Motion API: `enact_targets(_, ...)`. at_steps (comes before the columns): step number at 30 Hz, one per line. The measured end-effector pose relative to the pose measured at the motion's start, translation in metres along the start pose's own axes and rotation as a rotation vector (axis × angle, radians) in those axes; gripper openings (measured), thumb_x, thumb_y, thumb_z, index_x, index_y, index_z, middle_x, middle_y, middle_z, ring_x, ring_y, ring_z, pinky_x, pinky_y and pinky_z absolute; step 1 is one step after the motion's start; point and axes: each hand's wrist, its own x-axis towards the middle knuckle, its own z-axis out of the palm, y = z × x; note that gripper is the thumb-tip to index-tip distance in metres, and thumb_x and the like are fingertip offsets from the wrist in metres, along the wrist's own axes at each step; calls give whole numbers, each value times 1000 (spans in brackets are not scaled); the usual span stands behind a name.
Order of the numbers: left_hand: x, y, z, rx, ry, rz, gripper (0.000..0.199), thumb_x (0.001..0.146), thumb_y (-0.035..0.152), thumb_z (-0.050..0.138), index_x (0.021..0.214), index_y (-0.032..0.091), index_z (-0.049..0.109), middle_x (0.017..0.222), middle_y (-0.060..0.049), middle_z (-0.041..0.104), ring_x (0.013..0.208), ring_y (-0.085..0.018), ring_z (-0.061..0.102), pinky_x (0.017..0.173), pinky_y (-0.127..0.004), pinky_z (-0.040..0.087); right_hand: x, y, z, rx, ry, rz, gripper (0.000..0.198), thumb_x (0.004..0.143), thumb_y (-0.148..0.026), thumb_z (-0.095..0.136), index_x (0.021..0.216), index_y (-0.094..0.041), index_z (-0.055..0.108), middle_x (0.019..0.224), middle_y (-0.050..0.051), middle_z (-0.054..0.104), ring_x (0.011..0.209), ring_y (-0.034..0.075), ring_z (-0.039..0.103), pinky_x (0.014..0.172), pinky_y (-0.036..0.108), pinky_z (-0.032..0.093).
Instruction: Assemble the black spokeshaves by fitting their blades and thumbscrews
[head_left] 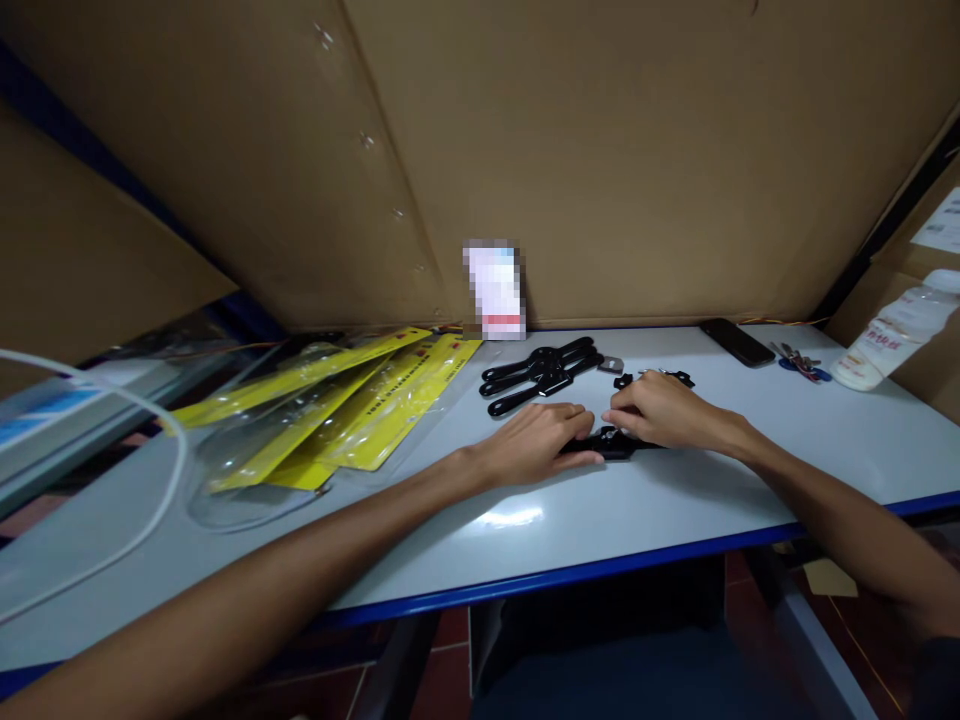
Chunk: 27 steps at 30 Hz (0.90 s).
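On the grey-white table [495, 555], my left hand [536, 442] is closed around one end of a long, flat black tool [616, 445] whose exact kind I cannot make out. Over the tool's right part is my right hand [664, 410], its fingers pinched together near a small shiny fitting. Whether those fingertips hold a small part is hidden. Just behind the right hand lie small black parts [684, 379], partly covered by it. Several similar black tools [551, 378] lie overlapped beyond my left hand, with a small grey metal piece [611, 365] at their right end.
Clear plastic packages with yellow cards [409, 410] are piled at the left. A white cable [176, 470] loops at the far left. A blurred-out upright panel [499, 290] leans on the cardboard wall [600, 150]. A phone [739, 342], keys [799, 362] and a bottle [896, 330] are at the right.
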Motion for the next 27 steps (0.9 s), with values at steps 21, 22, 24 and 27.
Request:
enact_targets(21, 2, -3, 4, 4, 1, -37, 52, 100, 66, 44, 85, 19, 57, 75, -2, 61, 65, -17, 53, 61, -30, 31, -1, -17, 25, -359, -51, -20, 32, 99, -23, 44, 114, -8, 69, 83, 16, 72, 68, 23, 60, 62, 34, 25)
enact_targets(22, 1, -3, 4, 2, 0, -35, 51, 100, 66, 44, 84, 19, 57, 75, -2, 60, 65, -17, 53, 61, -30, 31, -1, -18, 25, -352, -47, -5, 31, 98, -22, 46, 114, -8, 69, 83, 17, 72, 69, 24, 61, 63, 35, 26)
enact_targets(24, 1, -3, 3, -2, -3, -39, 49, 100, 65, 45, 85, 19, 56, 75, -2, 60, 65, -17, 53, 62, -30, 31, -1, -17, 22, -301, -42, 23, 30, 99, -24, 46, 110, -10, 70, 83, 16, 72, 70, 24, 61, 63, 35, 27)
enact_targets(27, 0, 0, 2, -37, -8, -51, 45, 99, 62, 49, 86, 19, 57, 77, -2, 61, 68, -17, 53, 63, -29, 33, 0, -7, 11, -147, -54, 7, 29, 102, -33, 47, 101, -15, 70, 90, 13, 72, 74, 22, 61, 64, 33, 29)
